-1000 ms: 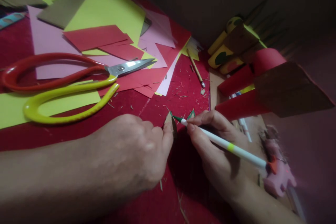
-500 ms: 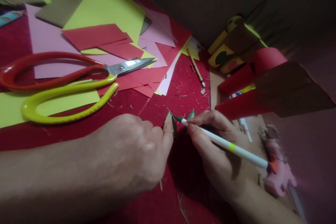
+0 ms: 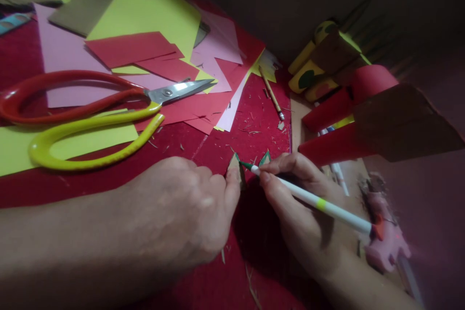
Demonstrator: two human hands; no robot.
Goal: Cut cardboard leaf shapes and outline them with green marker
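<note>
My left hand [image 3: 203, 198] is closed on a small pointed piece of cardboard [image 3: 234, 168], with the thumb at its side; green ink marks its tip. In my right hand [image 3: 301, 198] is a white felt-tip pen [image 3: 308, 195] with a green tip and a yellow-green band. The pen's tip lies at the cardboard piece's right edge, near the point; I cannot tell if it touches. A second pointed piece with green edges [image 3: 266, 157] shows just beyond my right fingers, its lower part hidden.
Large scissors [image 3: 174, 91] with red and yellow handles lie at left over red, pink and yellow paper [image 3: 145, 14]. A short pencil [image 3: 272, 94] and scraps lie on the red cloth [image 3: 254, 116]. Red paper tubes [image 3: 330, 145] with cardboard stand at right, near a pink object [image 3: 387, 247].
The pen's tip has shifted very slightly down along the cardboard piece's right edge. Both hands keep nearly the same place and hold.
</note>
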